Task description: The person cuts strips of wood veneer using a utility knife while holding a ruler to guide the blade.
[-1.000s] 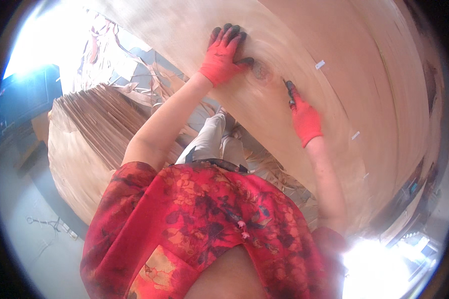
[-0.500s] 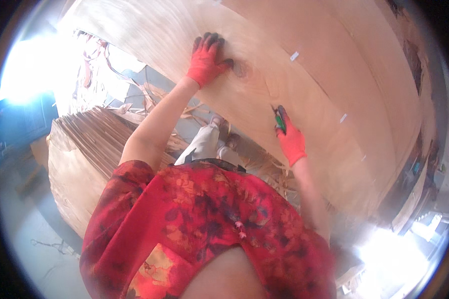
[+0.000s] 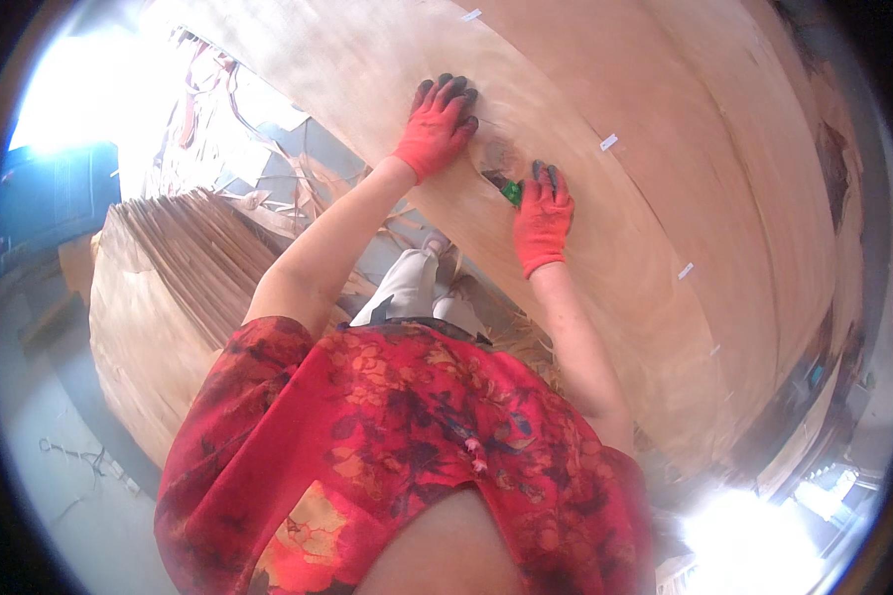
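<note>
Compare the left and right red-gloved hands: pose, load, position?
Pose: the left red-gloved hand lies spread on the broad pale wood sheet; the right red-gloved hand is curled.
Load: left shows nothing held; right grips a small green tool.
Position: left sits higher in the picture than right.
Shared: red gloves with dark fingertips.

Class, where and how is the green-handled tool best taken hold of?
Probably by its green handle, from the lower right, as the right hand holds it: the dark tip points to the upper left, away from that hand.
</note>
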`<action>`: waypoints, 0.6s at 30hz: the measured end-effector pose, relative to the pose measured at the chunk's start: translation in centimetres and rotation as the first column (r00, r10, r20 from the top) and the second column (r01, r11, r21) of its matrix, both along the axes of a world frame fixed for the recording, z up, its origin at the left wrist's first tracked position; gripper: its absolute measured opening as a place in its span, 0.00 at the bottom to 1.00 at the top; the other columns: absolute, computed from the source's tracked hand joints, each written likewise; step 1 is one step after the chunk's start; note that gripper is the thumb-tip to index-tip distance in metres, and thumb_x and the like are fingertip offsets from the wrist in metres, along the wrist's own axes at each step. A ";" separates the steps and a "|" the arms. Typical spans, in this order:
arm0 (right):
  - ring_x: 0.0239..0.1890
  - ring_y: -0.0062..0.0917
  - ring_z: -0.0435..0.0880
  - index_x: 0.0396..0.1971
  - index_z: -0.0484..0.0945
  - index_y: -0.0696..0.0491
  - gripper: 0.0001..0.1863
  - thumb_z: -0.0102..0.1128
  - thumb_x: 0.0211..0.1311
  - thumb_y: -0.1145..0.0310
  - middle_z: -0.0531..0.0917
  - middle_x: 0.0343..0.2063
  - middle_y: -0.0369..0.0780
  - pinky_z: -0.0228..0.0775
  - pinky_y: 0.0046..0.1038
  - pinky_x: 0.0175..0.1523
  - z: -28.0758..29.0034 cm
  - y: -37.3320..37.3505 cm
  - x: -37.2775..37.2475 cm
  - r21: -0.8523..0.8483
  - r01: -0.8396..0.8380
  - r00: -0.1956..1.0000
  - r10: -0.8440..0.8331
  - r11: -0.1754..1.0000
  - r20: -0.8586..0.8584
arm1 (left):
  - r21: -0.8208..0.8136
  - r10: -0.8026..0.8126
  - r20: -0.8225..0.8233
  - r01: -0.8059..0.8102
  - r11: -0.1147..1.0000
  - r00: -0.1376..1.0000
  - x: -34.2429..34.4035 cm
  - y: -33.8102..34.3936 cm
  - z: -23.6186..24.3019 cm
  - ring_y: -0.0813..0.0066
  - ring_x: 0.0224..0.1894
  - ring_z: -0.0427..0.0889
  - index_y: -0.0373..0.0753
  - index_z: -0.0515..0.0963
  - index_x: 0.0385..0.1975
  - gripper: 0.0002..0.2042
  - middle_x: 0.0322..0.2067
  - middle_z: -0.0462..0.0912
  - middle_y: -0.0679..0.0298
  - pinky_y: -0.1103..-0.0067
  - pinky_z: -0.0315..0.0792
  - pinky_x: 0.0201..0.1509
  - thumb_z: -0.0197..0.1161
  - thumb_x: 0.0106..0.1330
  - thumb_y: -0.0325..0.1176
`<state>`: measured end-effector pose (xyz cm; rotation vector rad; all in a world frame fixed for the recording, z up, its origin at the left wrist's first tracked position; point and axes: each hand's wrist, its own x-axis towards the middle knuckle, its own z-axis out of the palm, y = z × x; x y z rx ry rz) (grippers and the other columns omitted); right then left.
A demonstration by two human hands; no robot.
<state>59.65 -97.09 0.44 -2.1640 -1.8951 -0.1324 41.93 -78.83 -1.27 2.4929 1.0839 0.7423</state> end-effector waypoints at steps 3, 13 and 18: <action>0.64 0.39 0.71 0.46 0.77 0.50 0.17 0.64 0.56 0.71 0.77 0.60 0.39 0.63 0.45 0.63 -0.6 -0.1 0.0 0.030 -0.009 0.997 0.011 1.000 -0.072 | -0.031 0.001 0.049 0.000 1.000 0.999 -0.2 0.1 -0.3 0.50 0.74 0.57 0.42 0.73 0.62 0.22 0.67 0.66 0.53 0.56 0.44 0.78 0.56 0.70 0.41; 0.58 0.41 0.74 0.44 0.76 0.51 0.18 0.66 0.51 0.75 0.80 0.51 0.41 0.69 0.41 0.62 0.4 0.3 0.0 0.061 0.026 0.962 -0.009 0.998 -0.271 | -0.093 -0.023 0.137 0.036 0.995 0.990 -0.5 1.0 -0.6 0.53 0.74 0.58 0.45 0.76 0.60 0.21 0.67 0.68 0.57 0.57 0.45 0.78 0.56 0.66 0.34; 0.56 0.41 0.74 0.44 0.76 0.51 0.19 0.66 0.51 0.75 0.80 0.50 0.41 0.70 0.41 0.61 0.4 0.4 0.3 0.049 0.021 0.965 -0.007 0.999 -0.262 | -0.111 -0.068 0.123 0.081 0.990 0.990 -0.9 1.4 -0.9 0.54 0.75 0.56 0.46 0.76 0.61 0.24 0.68 0.67 0.57 0.58 0.44 0.79 0.58 0.63 0.32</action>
